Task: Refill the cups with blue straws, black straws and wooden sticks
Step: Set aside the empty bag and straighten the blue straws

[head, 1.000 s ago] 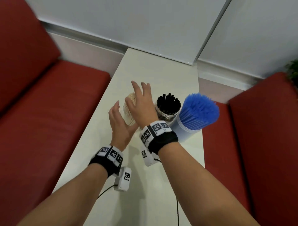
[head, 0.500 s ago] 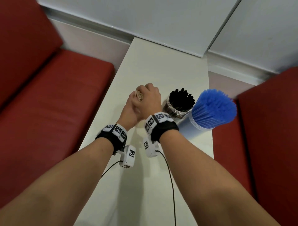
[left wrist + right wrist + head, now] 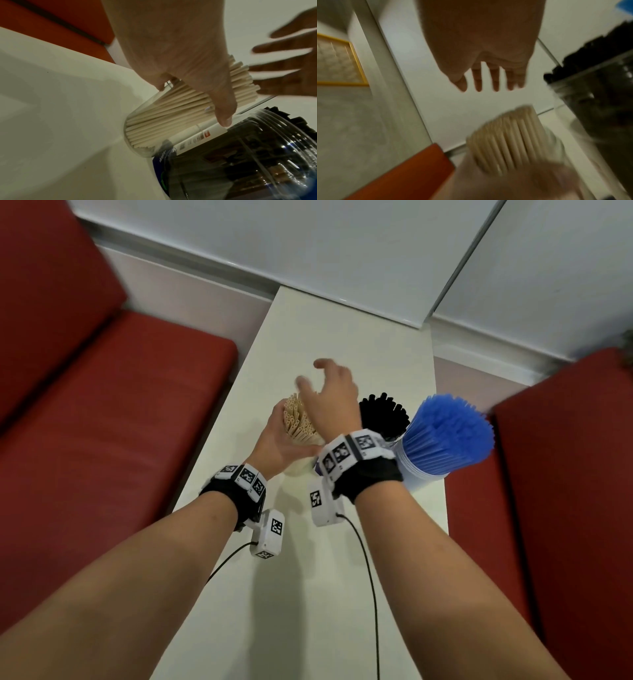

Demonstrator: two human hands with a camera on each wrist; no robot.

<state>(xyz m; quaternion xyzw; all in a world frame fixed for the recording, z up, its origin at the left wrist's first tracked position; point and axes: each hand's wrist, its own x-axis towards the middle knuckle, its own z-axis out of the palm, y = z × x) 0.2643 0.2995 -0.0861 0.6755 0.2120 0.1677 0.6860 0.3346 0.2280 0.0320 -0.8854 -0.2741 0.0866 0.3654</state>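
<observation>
Reading the wooden sticks [image 3: 298, 422] as the thing in play: they stand as a bundle in a clear cup [image 3: 137, 136] on the tabletop [image 3: 342, 344], fanned and leaning away from the black straws [image 3: 383, 414], tips well above the rim. Long axis is near upright with that slight lean.

Left hand [image 3: 279, 438] is the nearer one by far. It wraps the bundle from the side away from the black straws, fingers curled round the sticks just above the cup rim, so that grip is closed on the sticks. Right hand [image 3: 330, 397] is directly above the stick tips, fingers spread and relaxed, holding nothing, not touching as far as I can tell.

My read: next move is squaring the bundle, so what matters is the right palm sitting over the tips along the stick axis while the left steadies the sides.

Blue straws [image 3: 448, 433] sit in their own cup beyond the black straws from the sticks; both look full.

View differences: the left wrist view shows the sticks reaching the cup bottom and the black-straw cup [image 3: 248, 155] touching or nearly touching the stick cup; head view hides that behind the wrists. The right wrist view is motion-blurred, but confirms daylight between right fingers [image 3: 494, 79] and stick tips.
</observation>
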